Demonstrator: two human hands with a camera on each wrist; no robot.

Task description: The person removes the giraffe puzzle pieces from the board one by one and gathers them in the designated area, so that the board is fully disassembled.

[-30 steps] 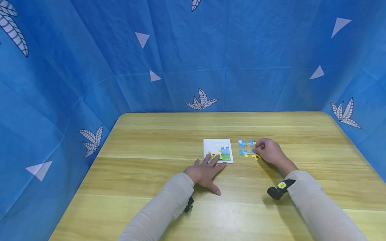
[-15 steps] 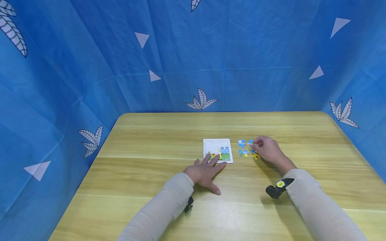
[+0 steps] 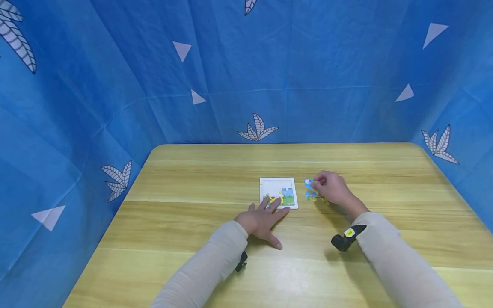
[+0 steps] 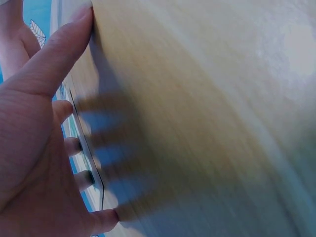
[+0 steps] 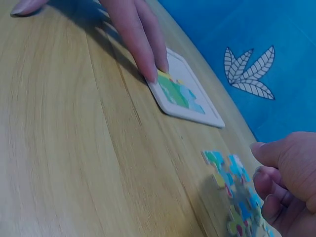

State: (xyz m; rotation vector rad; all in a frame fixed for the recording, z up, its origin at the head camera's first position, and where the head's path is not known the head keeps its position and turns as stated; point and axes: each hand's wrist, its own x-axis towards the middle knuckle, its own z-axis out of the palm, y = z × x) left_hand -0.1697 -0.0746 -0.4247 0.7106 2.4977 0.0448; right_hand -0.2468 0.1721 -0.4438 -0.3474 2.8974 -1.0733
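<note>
White-bordered and lying flat near the middle of the table, it's the jigsaw tray [image 3: 272, 187], and the left hand [image 3: 262, 222] is right on it! Fingers spread wide and straight, gripping nothing, two of them reaching over the tray's near edge, thumb flung well out to the side over the wood. Inside the frame, fitted pieces [image 3: 287, 194] fill the lower right corner in blue and green, with yellow and red running along the bottom beneath those fingertips; the upper left shows pale backing.

Over to the right hand [image 3: 334, 188], well apart from the left, poised above the loose puzzle pieces [image 3: 308, 196] just beside the tray. Fingers loosely bent, and the right wrist view shows the thumb parted from the forefinger. Blue, green, yellow and red pieces crowd below it, partly hidden by the hand in the head view.

Pale sleeves [image 3: 206, 261] cover both arms, and a black wrist camera [image 3: 343, 241] with a yellow label juts from the right cuff. Wood-grain table [image 3: 192, 179] all round, and behind it a blue curtain [image 3: 246, 64] printed with white leaf sprigs [image 3: 257, 128] and pale triangles [image 3: 197, 97].
</note>
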